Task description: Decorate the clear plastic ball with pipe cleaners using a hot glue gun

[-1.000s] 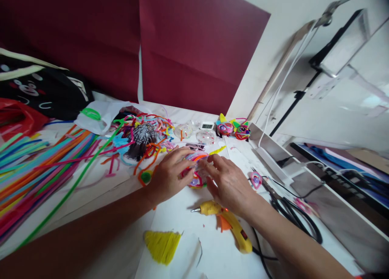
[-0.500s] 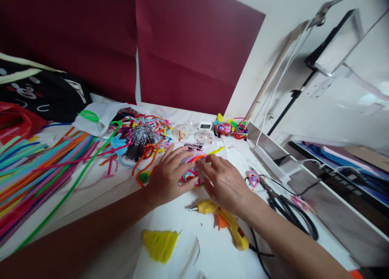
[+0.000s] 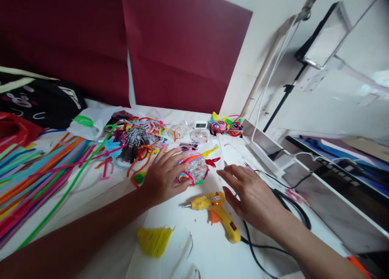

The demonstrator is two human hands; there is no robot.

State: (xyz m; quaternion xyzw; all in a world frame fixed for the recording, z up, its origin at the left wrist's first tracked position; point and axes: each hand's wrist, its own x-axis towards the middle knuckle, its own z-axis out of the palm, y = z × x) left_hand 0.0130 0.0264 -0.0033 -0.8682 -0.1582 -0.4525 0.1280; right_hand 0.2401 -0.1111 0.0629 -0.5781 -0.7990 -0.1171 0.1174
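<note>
My left hand (image 3: 164, 175) is on the left side of a rounded craft piece (image 3: 197, 168) made with colorful pipe cleaners, its thumb at the near edge and its fingers at the far edge. The middle of the piece looks clear and shiny. My right hand (image 3: 251, 192) hovers apart from it on the right, fingers stretched and holding nothing. Between my hands and nearer to me lies a yellow glue gun (image 3: 217, 208), a red light glowing on it. A yellow pipe-cleaner triangle (image 3: 154, 240) is in front. Small red pipe-cleaner bits (image 3: 212, 162) lie beyond the piece.
Bundled pipe cleaners (image 3: 45, 165) spread across the left. Behind are a tangled pile (image 3: 146, 127), clear plastic domes (image 3: 199, 136), a small digital display (image 3: 200, 125) and a decorated piece with eyes (image 3: 226, 126). Black scissors (image 3: 299, 210) and cables (image 3: 267, 246) lie at right.
My right hand has left the craft piece and moved right, with its fingers opening out. The piece is now more visible. My left hand stays on it, and the view has shifted slightly.
</note>
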